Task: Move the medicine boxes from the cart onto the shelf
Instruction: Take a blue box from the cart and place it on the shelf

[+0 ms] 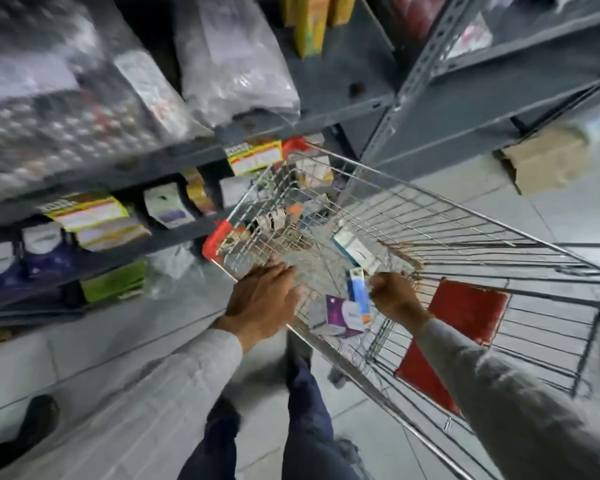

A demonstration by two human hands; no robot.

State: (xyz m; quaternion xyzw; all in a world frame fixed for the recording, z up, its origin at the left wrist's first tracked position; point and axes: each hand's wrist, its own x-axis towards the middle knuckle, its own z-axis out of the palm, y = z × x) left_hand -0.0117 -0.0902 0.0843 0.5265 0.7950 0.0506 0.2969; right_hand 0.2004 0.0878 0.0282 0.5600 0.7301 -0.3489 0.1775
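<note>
A wire cart (430,216) stands in front of me, tilted across the view, with several medicine boxes in its basket. My right hand (394,297) is inside the basket, closed on a blue and white box (357,292) held upright. A purple and white box (343,315) lies just below it, and a white and teal box (355,251) lies farther in. My left hand (262,301) rests over the cart's near rim, fingers spread, holding nothing. The grey metal shelf (153,240) stands to the left with boxes on its lower levels.
Plastic-wrapped packs (232,60) fill the upper shelf levels. A red panel (465,313) hangs on the cart's side. A cardboard box (548,157) sits under a second shelf unit at the right. My legs stand on grey tiled floor, and a dark shoe (37,420) is at lower left.
</note>
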